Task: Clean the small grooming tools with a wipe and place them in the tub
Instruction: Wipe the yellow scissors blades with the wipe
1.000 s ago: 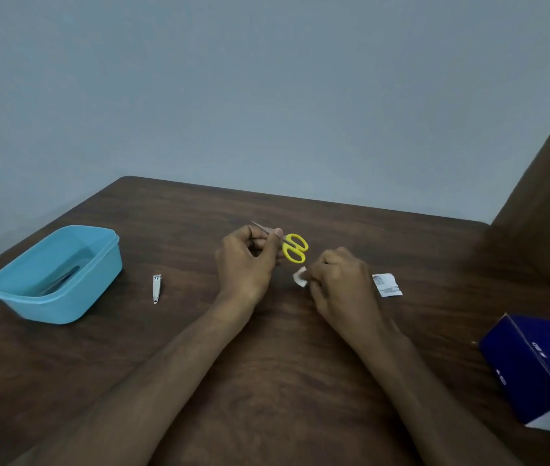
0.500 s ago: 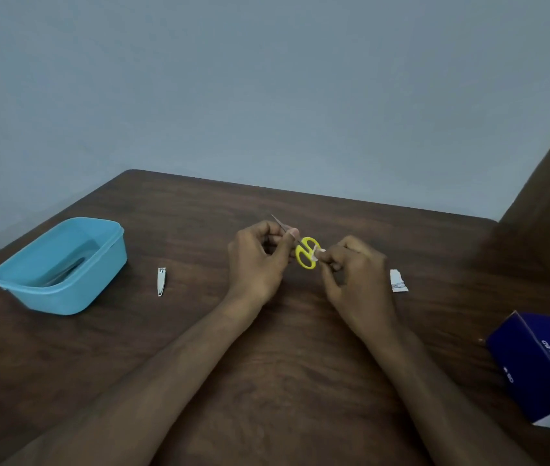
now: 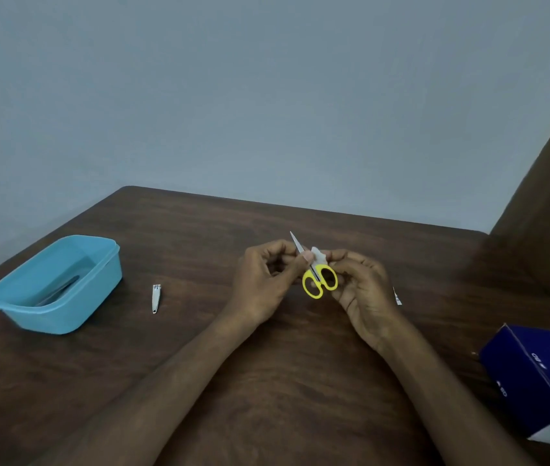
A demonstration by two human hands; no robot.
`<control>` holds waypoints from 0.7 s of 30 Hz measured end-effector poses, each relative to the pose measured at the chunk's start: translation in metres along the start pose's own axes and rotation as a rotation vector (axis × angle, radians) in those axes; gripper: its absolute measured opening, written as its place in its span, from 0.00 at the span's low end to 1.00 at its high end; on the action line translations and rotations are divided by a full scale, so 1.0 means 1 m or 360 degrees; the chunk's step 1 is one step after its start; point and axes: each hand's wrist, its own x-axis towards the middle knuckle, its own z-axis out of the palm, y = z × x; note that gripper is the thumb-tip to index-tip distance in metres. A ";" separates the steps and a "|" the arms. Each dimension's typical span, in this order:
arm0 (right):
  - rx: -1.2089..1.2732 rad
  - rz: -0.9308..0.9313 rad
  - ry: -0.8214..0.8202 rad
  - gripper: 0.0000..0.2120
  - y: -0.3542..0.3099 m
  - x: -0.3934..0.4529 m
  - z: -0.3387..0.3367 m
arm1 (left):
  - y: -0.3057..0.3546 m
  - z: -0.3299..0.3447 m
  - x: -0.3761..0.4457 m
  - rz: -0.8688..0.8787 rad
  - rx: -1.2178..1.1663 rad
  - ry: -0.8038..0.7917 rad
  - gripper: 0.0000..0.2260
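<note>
Your left hand (image 3: pixel 261 280) pinched the scissors (image 3: pixel 317 274); your right hand (image 3: pixel 361 287) pinched the wipe (image 3: pixel 319 255); the nail clipper (image 3: pixel 156 298) awaited, one tool lay in the tub (image 3: pixel 65 311).

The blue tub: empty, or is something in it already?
Not empty. The blue plastic tub sits upright on the wooden table, and a slim dark tool lies on its floor; what kind, I cannot tell.

Yellow loop handles and silver blades on the scissors (image 3: pixel 320 280); white wipe (image 3: pixel 319 255); light blue tub (image 3: pixel 60 284); silver nail clipper (image 3: pixel 156 298); dark brown wood-grain surface (image 3: pixel 199 243); navy box (image 3: pixel 542 378) with a white label and white end; grey-blue wall (image 3: pixel 266 95)
</note>
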 end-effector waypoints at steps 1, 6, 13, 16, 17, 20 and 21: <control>-0.0011 -0.0010 -0.0009 0.21 0.000 0.001 -0.001 | -0.001 0.000 0.001 0.0015 0.0056 0.0029 0.09; -0.0368 -0.0183 -0.0018 0.07 0.012 -0.001 -0.001 | 0.001 0.000 0.000 0.0154 0.0363 0.0173 0.07; -0.0674 -0.0281 0.0021 0.13 0.024 0.003 -0.001 | 0.006 0.001 -0.004 0.0334 0.0515 0.0166 0.07; -0.0653 -0.0283 -0.0070 0.11 0.020 0.004 -0.002 | 0.007 0.002 0.000 0.0358 0.0511 0.0182 0.06; -0.0658 -0.0282 -0.0102 0.10 0.019 0.004 -0.002 | 0.005 0.002 0.001 0.0349 0.0494 0.0179 0.06; -0.0745 -0.0269 -0.0244 0.09 0.021 0.004 0.000 | -0.001 -0.004 0.001 0.0245 0.0416 0.0218 0.03; -0.0775 -0.0263 -0.0263 0.08 0.021 0.004 0.000 | -0.002 -0.006 0.002 0.0213 0.0382 0.0211 0.04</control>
